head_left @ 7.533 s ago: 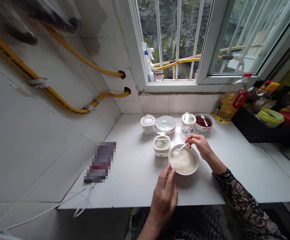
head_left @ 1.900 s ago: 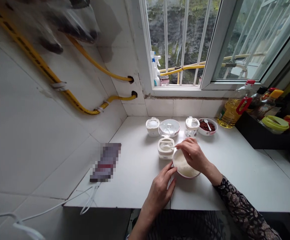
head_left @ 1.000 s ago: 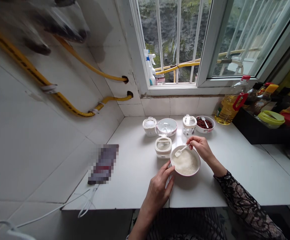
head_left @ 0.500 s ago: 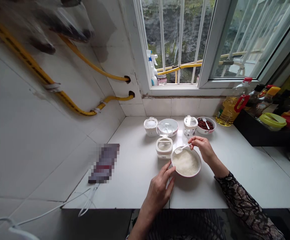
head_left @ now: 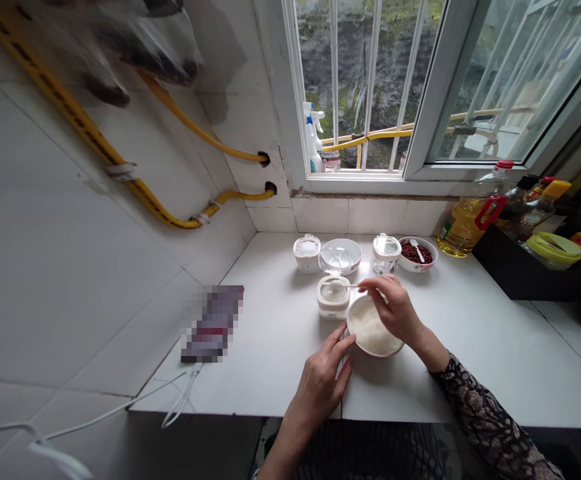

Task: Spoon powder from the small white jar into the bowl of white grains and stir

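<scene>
A bowl of fine white grains stands on the counter. My left hand steadies its near-left rim with the fingertips. Between the fingertips of my right hand is a small white plastic spoon, its bowl end over the open mouth of a square jar. The jar's clear lid is tipped up at the back, and pale contents show inside. Whether the spoon carries grains I cannot tell. My right hand covers part of the bowl's far right side.
Behind the jar are a white-filled jar, a white bowl, a clear jar and a bowl of dark red pieces with a spoon. An oil bottle and black rack stand right. A blurred dark object lies left.
My right hand has carried the spoon left, from above the bowl of grains to the open jar. My left hand stays at the bowl's rim. The view has shifted slightly.
</scene>
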A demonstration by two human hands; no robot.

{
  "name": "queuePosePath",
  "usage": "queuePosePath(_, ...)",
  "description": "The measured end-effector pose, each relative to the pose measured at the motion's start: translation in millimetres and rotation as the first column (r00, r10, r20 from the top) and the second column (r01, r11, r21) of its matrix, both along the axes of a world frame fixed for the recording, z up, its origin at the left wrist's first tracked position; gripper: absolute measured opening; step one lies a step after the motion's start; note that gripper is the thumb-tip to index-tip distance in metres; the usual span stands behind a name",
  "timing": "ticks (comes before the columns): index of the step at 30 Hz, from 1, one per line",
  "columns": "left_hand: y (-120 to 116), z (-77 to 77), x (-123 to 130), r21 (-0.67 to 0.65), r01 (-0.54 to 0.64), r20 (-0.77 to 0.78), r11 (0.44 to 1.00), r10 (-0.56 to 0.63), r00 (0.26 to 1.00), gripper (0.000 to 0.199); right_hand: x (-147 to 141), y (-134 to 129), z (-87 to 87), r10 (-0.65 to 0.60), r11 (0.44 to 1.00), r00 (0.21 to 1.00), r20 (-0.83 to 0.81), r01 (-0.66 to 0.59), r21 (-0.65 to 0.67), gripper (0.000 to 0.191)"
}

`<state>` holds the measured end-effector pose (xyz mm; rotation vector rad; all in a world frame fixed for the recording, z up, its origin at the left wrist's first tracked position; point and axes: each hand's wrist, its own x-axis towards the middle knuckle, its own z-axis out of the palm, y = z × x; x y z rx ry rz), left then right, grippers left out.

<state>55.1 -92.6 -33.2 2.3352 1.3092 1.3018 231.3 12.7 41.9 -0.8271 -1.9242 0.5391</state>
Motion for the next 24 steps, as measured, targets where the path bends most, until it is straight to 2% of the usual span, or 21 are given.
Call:
queuePosePath(1, 0.0, -0.1, 0.0, 0.002, -0.001, 0.0, 1.0, 0.001, 1.0, 0.039, -1.2, -0.3, -0.4, 0.019, 0.995, 0.995, 0.095, -0.028, 0.095, 0.022)
queuePosePath(3, 0.0, -0.2, 0.0, 0.005, -0.002, 0.0, 1.0, 0.002, 1.0, 0.039, -0.6, -0.4, -0.3, 0.039, 0.977, 0.979, 0.202, -0.079, 0.197, 0.025)
queuePosePath(5, -0.2, 0.1, 0.0, 0.004, -0.003, -0.001, 1.0, 0.003, 1.0, 0.039, 4.1, -0.5, 1.3, 0.003, 0.978, 0.986, 0.168, -0.038, 0.203, 0.024)
queuePosePath(9, -0.8, 0.7, 0.7, -0.007, -0.005, -0.003, 1.0, 0.005, 1.0, 0.038, 22.0, 0.1, 5.4, -0.133, 0.987, 0.991, -0.035, 0.135, 0.085, 0.015)
queuePosePath(12, -1.0, 0.8, 1.1, -0.01, -0.007, -0.001, 1.0, 0.007, 1.0, 0.038, 33.1, 3.4, 5.4, -0.17, 0.985, 0.985, -0.032, 0.171, 0.029, 0.016)
queuePosePath(15, -0.7, 0.9, 1.1, -0.004, -0.012, -0.006, 1.0, 0.012, 1.0, 0.038, 34.2, 6.4, 2.3, -0.158, 0.986, 0.985, 0.07, 0.154, 0.061, 0.018)
queuePosePath(18, -0.3, 1.1, 0.8, 0.008, -0.01, -0.011, 1.0, 0.01, 1.0, 0.037, 27.7, 6.2, -1.5, -0.073, 0.997, 0.98, 0.188, 0.066, 0.041, 0.02)
queuePosePath(21, -0.1, 0.9, 0.3, 0.007, -0.007, -0.009, 1.0, 0.007, 1.0, 0.036, 22.3, 4.5, -2.9, 0.001, 0.997, 0.983, 0.181, 0.013, -0.074, 0.021)
queuePosePath(24, -0.2, 0.5, -0.1, -0.007, -0.007, -0.005, 1.0, 0.007, 1.0, 0.037, 23.1, 5.2, -1.0, 0.0, 0.962, 0.999, 0.04, 0.011, -0.272, 0.019)
